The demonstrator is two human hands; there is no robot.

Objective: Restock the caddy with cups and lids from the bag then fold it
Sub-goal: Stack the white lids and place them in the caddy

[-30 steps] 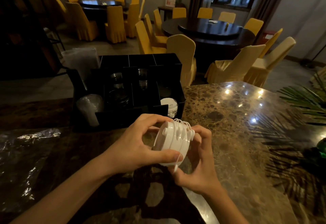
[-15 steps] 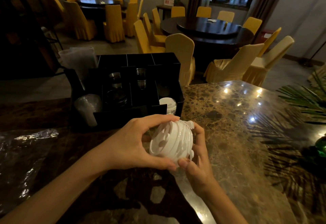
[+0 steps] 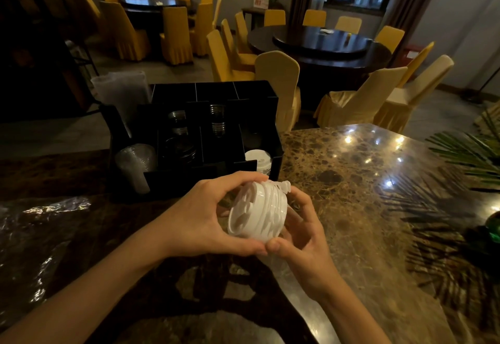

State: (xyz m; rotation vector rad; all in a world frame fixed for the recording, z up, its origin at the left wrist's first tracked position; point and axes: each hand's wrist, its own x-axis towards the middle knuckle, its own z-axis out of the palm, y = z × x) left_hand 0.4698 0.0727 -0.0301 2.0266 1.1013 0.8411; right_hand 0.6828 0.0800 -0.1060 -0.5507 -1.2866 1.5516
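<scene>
Both hands close around a stack of white lids (image 3: 257, 212), held just above the marble counter (image 3: 351, 181) in front of the black caddy (image 3: 216, 138): the left hand (image 3: 200, 219) wraps its face, the right hand (image 3: 303, 232) cups the back. A second ago the lids fanned apart; now they sit squeezed together, tilted, probably ready for the front right compartment beside the lids (image 3: 258, 157) already there. The bag (image 3: 35, 235) lies unfolded at left.

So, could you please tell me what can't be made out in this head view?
- Count of the white plastic lids: nested, and covered by the left hand and right hand.
- Rear compartments of the black plastic caddy: too dark to see inside.
- Crumpled clear plastic bag: cut off by the left edge.
- Green object: cut off at right.
</scene>
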